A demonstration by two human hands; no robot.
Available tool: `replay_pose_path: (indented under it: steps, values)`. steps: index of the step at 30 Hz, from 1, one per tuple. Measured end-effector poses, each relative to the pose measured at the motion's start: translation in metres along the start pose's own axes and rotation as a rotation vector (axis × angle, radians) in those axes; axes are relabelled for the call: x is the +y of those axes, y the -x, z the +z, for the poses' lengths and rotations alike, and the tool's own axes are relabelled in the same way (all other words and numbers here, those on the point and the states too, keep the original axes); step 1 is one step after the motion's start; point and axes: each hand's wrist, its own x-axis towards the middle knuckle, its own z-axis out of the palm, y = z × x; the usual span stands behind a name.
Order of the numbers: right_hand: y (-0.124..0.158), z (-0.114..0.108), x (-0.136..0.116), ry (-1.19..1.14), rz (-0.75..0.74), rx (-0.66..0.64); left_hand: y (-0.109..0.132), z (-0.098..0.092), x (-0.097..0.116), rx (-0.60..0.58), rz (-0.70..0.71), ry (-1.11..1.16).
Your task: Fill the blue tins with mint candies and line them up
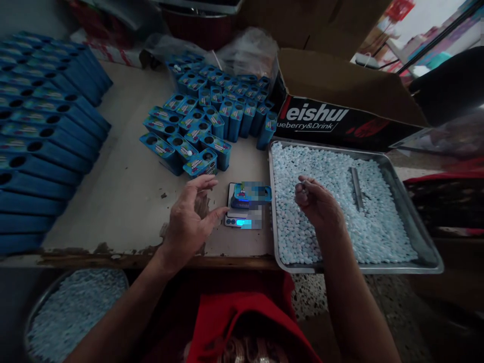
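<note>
My left hand (191, 214) hovers over the worn table (124, 186), fingers spread and curved, holding nothing, just left of a small digital scale (242, 219) with a lit display. A blue tin (249, 194) rests on the scale. My right hand (315, 201) is above the metal tray (416, 227) of pale blue-white tablets (325, 166), its fingers pinched together on something too small to make out. A metal scoop (356, 187) lies in the tablets.
Several open blue tins (212, 123) stand behind the scale. Stacks of blue tins (41, 131) fill the left side. A cardboard box (340, 96) sits behind the tray. A round bowl of tablets (71, 312) is at lower left, below the table edge.
</note>
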Motion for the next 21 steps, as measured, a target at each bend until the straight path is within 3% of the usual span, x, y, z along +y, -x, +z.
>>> replay_pose_path:
  steps: [5, 16, 19, 21]
  values:
    - [0.001, -0.004, -0.002, -0.07, -0.041, -0.011, -0.005, 0.016, 0.0, -0.052, -0.014, 0.077]
    - [0.006, -0.005, 0.001, -0.02, -0.057, -0.074, -0.01, 0.029, 0.007, -0.122, -0.101, 0.081]
    - [0.01, -0.005, 0.003, 0.201, -0.198, -0.044, -0.02, 0.037, 0.009, -0.2, -0.091, 0.003]
    - [0.014, -0.001, 0.004, 0.407, -0.375, -0.011, -0.033, 0.043, 0.016, -0.267, 0.044, -0.055]
